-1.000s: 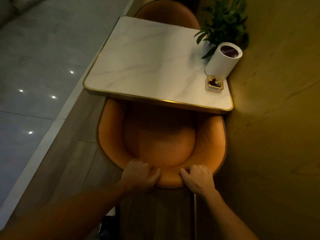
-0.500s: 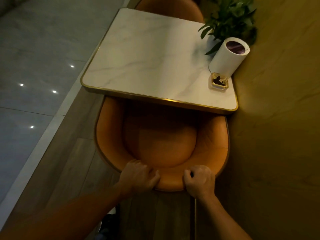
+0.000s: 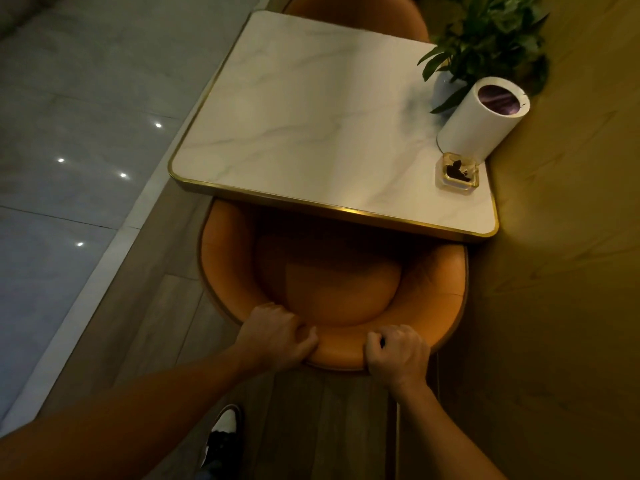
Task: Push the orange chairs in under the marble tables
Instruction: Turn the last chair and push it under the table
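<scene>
An orange tub chair (image 3: 332, 289) stands in front of me, its seat front tucked beneath the near edge of the white marble table (image 3: 311, 126) with a gold rim. My left hand (image 3: 277, 336) grips the top of the chair's backrest on the left. My right hand (image 3: 398, 355) grips the same backrest on the right. A second orange chair (image 3: 356, 10) shows at the table's far side, mostly hidden by the tabletop.
A white cylinder (image 3: 485, 116), a small glass ashtray (image 3: 457, 173) and a potted plant (image 3: 491, 36) crowd the table's right side. A wood-panelled wall (image 3: 571, 271) runs close along the right. Grey tiled floor (image 3: 69, 168) lies left. My shoe (image 3: 221, 434) is below.
The chair has slid a little further beneath the table and the view has shifted forward. Both hands keep their grip on the backrest.
</scene>
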